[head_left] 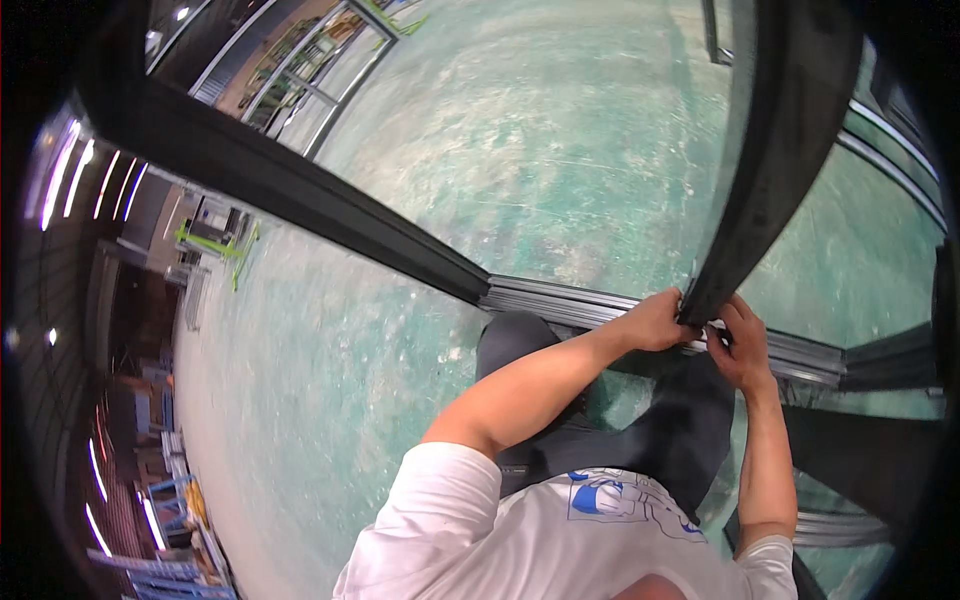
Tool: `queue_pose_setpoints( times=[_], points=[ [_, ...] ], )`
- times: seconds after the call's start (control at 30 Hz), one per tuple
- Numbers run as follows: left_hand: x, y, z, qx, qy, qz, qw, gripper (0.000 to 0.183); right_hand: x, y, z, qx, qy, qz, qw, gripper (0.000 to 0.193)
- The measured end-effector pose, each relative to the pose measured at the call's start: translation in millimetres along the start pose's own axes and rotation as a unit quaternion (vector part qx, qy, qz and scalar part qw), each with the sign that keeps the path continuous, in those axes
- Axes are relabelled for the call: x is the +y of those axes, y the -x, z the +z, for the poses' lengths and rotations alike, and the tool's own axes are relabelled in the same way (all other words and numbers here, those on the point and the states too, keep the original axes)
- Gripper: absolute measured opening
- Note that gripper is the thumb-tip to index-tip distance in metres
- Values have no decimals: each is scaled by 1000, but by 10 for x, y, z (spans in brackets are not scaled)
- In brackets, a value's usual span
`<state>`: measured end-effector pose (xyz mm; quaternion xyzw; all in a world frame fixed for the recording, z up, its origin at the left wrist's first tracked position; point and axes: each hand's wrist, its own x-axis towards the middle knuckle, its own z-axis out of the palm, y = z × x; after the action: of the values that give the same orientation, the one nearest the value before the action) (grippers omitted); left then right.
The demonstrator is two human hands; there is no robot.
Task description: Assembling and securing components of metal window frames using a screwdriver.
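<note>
A dark upright bar [765, 170] of a large metal window or door frame comes down on the right to a silver grooved bottom rail [560, 297]. My left hand [662, 321] is closed at the left side of the bar's lower end, with some fingertips hidden by it. On its right side, my right hand [742, 347] has bent fingers and a thumb drawn together close to the bar's foot. Whatever small part may be between those fingers is too hidden to make out. Both hands are just above the rail, in front of my bent knees.
Another dark frame post [300, 195] slants from the upper left to the rail. A dark lower piece [890, 358] joins the rail at the right. Farther off are a bright green stand [215, 243] and blue racks [175, 500] beside the green, worn floor [330, 370].
</note>
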<state>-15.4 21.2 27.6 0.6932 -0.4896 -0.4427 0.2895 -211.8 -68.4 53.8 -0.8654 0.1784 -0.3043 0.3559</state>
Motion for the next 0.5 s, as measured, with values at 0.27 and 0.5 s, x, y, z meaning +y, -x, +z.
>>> queue_pose_setpoints(
  times=[0.27,0.5],
  points=[
    [99,-9,-225,-14,-102,74,992,74,5,25,-75,-14,25,36,999,39],
    [65,-126,-629,56,203,120,970,44,-48,-141,22,-20,78,-11,997,20]
  ],
)
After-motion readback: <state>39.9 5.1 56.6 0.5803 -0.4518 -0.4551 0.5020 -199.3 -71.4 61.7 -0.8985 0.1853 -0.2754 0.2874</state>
